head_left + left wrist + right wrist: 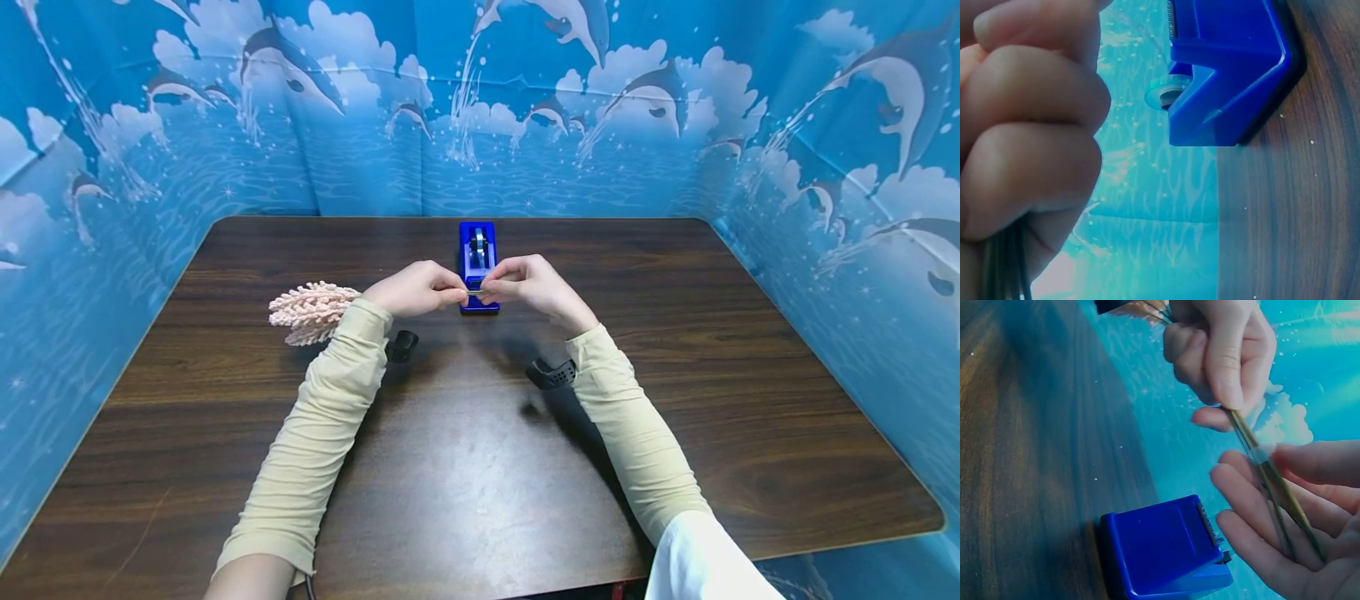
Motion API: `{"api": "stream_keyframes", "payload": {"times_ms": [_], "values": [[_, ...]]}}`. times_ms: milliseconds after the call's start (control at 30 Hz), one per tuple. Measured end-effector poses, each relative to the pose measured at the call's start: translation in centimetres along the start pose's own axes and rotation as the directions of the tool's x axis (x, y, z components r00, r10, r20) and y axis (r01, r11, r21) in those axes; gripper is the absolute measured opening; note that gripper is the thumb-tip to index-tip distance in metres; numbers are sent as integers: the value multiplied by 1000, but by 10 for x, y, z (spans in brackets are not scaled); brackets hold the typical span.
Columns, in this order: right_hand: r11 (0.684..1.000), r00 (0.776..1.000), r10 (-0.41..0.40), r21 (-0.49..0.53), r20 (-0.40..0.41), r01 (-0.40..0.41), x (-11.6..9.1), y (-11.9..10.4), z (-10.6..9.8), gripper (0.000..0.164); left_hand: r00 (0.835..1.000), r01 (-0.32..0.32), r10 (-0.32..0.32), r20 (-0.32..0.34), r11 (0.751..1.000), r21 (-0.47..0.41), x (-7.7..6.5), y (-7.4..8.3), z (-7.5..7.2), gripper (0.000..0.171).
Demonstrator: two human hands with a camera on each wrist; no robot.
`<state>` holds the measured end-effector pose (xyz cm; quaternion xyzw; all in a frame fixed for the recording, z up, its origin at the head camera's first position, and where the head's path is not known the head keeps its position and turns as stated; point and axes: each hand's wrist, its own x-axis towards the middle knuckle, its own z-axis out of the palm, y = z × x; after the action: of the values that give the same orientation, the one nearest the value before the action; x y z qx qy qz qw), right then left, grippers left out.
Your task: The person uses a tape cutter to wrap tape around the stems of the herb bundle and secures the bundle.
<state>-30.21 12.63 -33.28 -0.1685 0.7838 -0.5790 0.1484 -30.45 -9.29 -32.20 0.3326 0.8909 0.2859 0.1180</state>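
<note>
My left hand [416, 287] grips a bunch of pale pink artificial flowers [311, 312] by its thin green-brown stems [1244, 429]. The flower heads stick out to the left, past the wrist. Around the stems lies a small piece of clear tape [1261, 454]. My right hand [536, 287] has its thumb against the tape and the stems, with the other fingers stretched out beneath them in the right wrist view. Just behind and below both hands, a blue tape dispenser [468, 267] stands on the table, its roll [1163, 92] of clear tape partly seen in the left wrist view.
The dark wood table [480, 467] reaches to a blue curtain [360, 150] printed with dolphins and clouds at the back and sides. Black wrist straps [551, 373] hang below the forearms. The table's front edge runs beneath the right sleeve.
</note>
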Motion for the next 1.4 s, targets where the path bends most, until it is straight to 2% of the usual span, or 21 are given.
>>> {"api": "stream_keyframes", "payload": {"times_ms": [200,567,767,933,1067,1133,1200,1400], "values": [[1000,997,22,7,-75,-22,3,-1,4,16,999,28,-28,-18,1000,-12,-1,4,-1,23],[999,996,34,42,-87,-31,1,-4,7,16,1000,19,-19,-11,1000,-15,-1,2,-1,23],[1000,999,10,4,-41,-10,0,-4,5,19,1000,18,-18,-10,1000,3,-1,2,-2,23],[1000,999,-5,-31,-32,4,0,-3,5,17,1000,12,-12,-14,1000,3,-2,1,-2,23],[990,999,-36,-140,-34,31,1,-1,5,20,1000,11,-11,-13,1000,2,-2,0,-2,23],[971,997,-67,-231,-31,58,1,-1,5,19,1000,20,-21,-12,1000,-4,-2,-1,-2,23],[939,994,-107,-329,-21,94,2,0,5,17,1000,29,-30,-9,1000,-9,-2,-1,-3,23],[787,972,-232,-580,40,212,0,1,6,16,999,46,-46,-2,999,-27,-1,-4,-1,23]]}}
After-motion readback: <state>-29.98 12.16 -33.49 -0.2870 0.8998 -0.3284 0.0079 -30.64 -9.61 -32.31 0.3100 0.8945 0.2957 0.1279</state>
